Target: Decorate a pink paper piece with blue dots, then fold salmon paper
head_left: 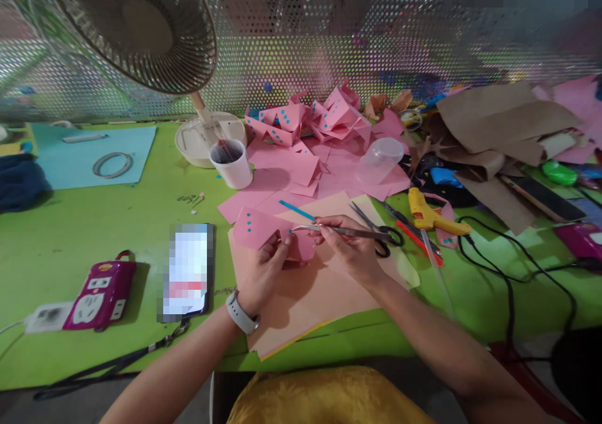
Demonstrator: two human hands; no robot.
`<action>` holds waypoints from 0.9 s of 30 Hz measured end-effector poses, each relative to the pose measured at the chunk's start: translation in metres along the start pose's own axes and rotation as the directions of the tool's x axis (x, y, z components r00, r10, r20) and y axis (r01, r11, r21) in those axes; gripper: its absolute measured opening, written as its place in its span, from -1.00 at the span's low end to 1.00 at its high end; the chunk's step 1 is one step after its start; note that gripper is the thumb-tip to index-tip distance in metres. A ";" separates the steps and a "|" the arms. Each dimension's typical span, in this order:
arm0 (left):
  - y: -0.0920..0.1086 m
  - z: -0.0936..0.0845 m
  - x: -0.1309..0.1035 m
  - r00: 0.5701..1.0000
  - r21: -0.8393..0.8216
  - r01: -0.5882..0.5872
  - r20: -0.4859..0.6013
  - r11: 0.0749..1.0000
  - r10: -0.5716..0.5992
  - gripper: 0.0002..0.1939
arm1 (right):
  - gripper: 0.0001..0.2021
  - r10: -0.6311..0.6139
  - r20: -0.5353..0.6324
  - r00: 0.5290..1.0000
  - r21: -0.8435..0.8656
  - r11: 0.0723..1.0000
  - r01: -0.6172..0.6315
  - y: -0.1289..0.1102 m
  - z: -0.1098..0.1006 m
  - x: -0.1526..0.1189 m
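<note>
My left hand pinches a folded pink paper piece marked with small blue dots. Between the fingers of my right hand are metal tweezers, their tips touching the pink paper close to a blue dot. A thin blue strip reaches up and left from my right fingertips. Both hands are above a stack of peach paper sheets. Black-handled scissors lie just beyond my right hand.
Dotted pink paper shapes are heaped at the back, near a clear plastic cup. A white cup and a fan stand back left. A phone lies left, a yellow glue gun with cables right.
</note>
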State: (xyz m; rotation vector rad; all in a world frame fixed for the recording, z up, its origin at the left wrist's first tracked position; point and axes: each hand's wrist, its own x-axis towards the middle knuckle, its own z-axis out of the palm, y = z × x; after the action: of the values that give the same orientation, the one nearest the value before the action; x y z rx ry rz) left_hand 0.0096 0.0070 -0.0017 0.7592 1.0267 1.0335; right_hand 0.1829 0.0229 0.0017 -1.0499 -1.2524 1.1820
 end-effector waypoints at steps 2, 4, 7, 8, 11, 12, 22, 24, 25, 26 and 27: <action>-0.001 0.000 0.000 1.000 -0.007 -0.003 -0.001 1.000 0.003 -0.59 | -0.80 0.004 0.004 1.000 0.002 1.000 -0.004 0.000 0.000 0.000; -0.001 0.000 0.000 1.000 -0.012 -0.005 0.001 1.000 0.005 -0.59 | -0.79 0.012 0.005 1.000 0.002 1.000 -0.012 0.000 0.000 0.000; 0.000 0.001 0.000 1.000 -0.011 -0.012 0.007 1.000 0.012 -0.60 | -0.77 0.023 0.004 1.000 -0.012 1.000 -0.023 -0.001 0.000 0.000; 0.001 0.001 0.000 1.000 -0.008 -0.017 0.015 1.000 0.017 -0.60 | -0.76 0.025 0.005 1.000 -0.019 0.999 -0.025 -0.002 0.000 0.000; 0.002 0.002 0.000 0.999 0.012 -0.027 0.037 1.000 0.027 -0.60 | -0.76 0.023 0.010 1.000 -0.030 0.999 -0.023 -0.002 0.001 0.000; 0.002 0.002 0.000 0.999 0.016 -0.028 0.039 0.999 0.027 -0.59 | -0.77 0.021 0.011 1.000 -0.026 0.999 -0.020 -0.002 0.001 0.000; 0.000 0.000 0.001 0.999 0.019 -0.019 0.035 1.000 0.018 -0.57 | -0.78 0.022 0.010 1.000 -0.019 1.000 -0.021 -0.002 0.001 0.000; 0.000 0.000 0.001 0.999 0.008 -0.016 0.048 1.000 0.015 -0.58 | -0.79 0.026 0.002 1.000 -0.007 1.000 -0.025 -0.003 0.001 0.001; 0.000 0.000 0.000 0.999 0.000 -0.018 0.051 1.000 0.018 -0.58 | -0.79 0.025 -0.003 1.000 -0.001 1.000 -0.025 -0.003 0.001 0.001; 0.000 0.000 0.000 0.999 -0.011 -0.019 0.049 1.000 0.020 -0.59 | -0.79 0.022 -0.010 1.000 0.003 1.000 -0.022 -0.004 0.001 0.001; 0.000 0.000 -0.001 0.999 -0.028 -0.018 0.039 0.999 0.019 -0.60 | -0.80 0.018 -0.012 1.000 0.003 1.000 -0.018 -0.004 0.001 0.002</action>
State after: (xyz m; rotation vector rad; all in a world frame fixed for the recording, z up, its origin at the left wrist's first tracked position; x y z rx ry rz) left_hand 0.0091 0.0066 -0.0012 0.7644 0.9715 1.0428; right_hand 0.1824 0.0240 0.0060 -1.0675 -1.2337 1.1890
